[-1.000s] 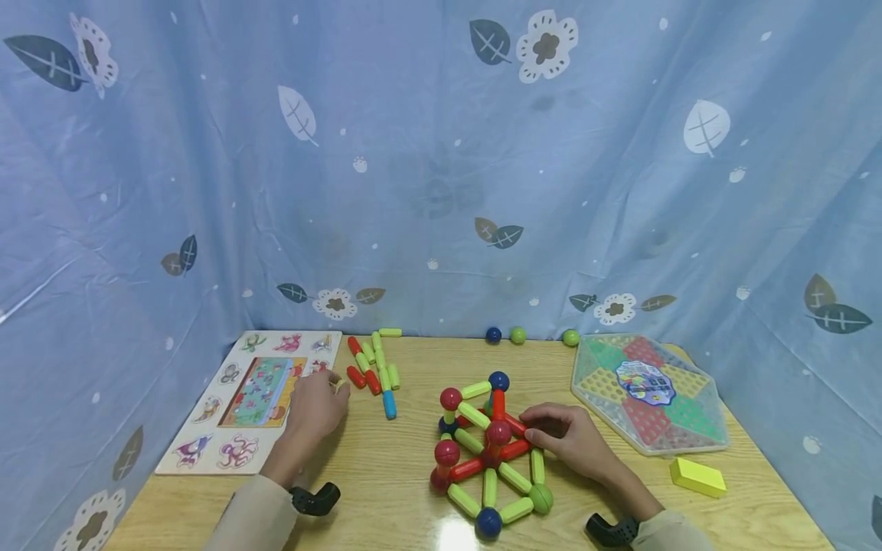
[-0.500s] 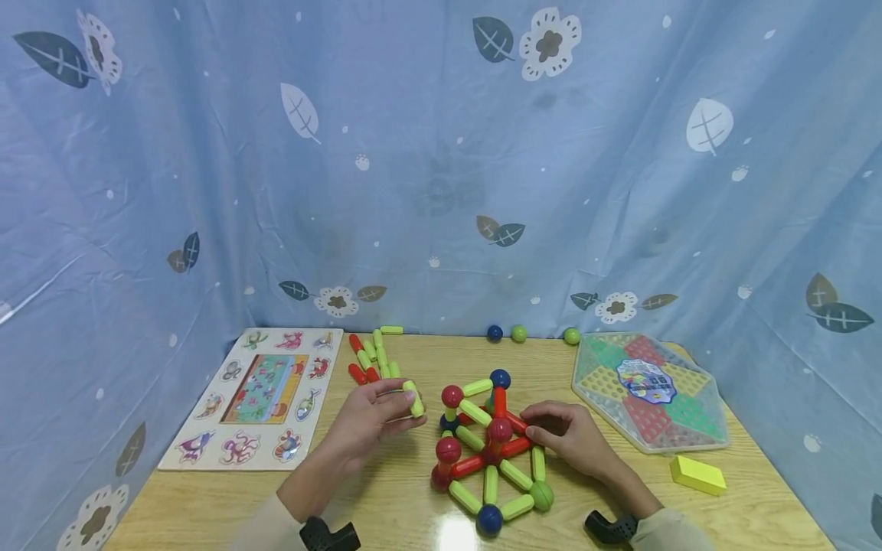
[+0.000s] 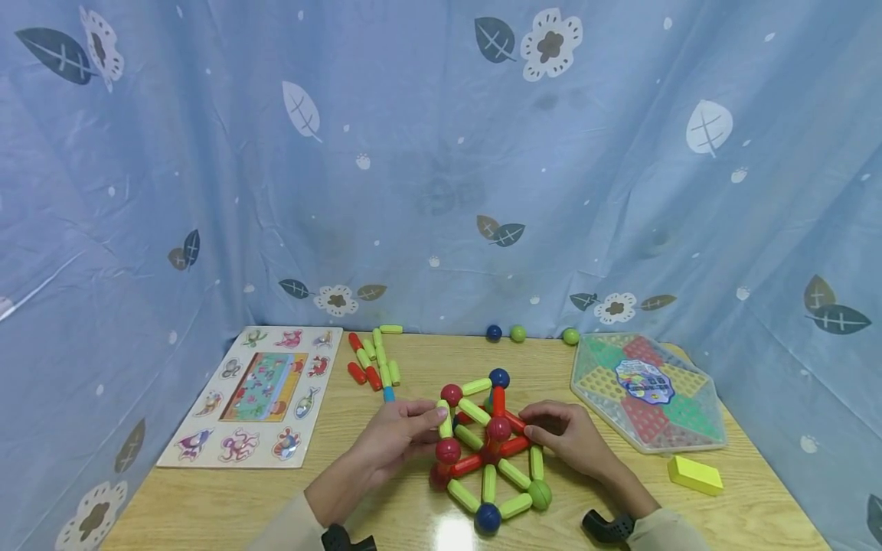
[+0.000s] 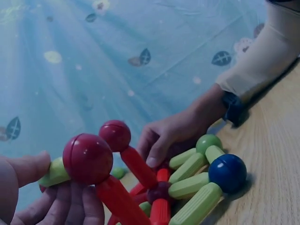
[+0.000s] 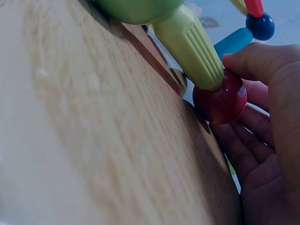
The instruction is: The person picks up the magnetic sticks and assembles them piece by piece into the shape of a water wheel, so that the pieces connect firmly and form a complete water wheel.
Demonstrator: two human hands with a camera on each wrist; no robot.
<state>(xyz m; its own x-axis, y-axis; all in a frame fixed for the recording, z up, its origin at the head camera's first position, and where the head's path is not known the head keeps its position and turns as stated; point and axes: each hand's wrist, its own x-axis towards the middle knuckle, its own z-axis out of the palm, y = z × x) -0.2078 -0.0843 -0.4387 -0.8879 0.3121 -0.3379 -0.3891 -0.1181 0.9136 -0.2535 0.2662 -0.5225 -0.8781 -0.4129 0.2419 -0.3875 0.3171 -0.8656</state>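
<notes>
3 balls (image 3: 518,334) behind | puzzle (image 3: 230,398) leftward | left grip (image 3: 394,435) pinches rod (image 3: 445,422) | right grip (image 3: 573,442) holds red ball (image 5: 219,104)

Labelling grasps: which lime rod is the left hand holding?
The rod meeting the front-left upper red ball; only it is pinched by the left hand.

Picture puzzle board (image 3: 258,386), hexagonal game board (image 3: 648,390), yellow block (image 3: 695,475), blue curtain (image 3: 413,168)

puzzle board (image 3: 255,398) left | stick model (image 3: 498,430) between | case (image 3: 648,390) right | balls (image 3: 517,334) behind
</notes>
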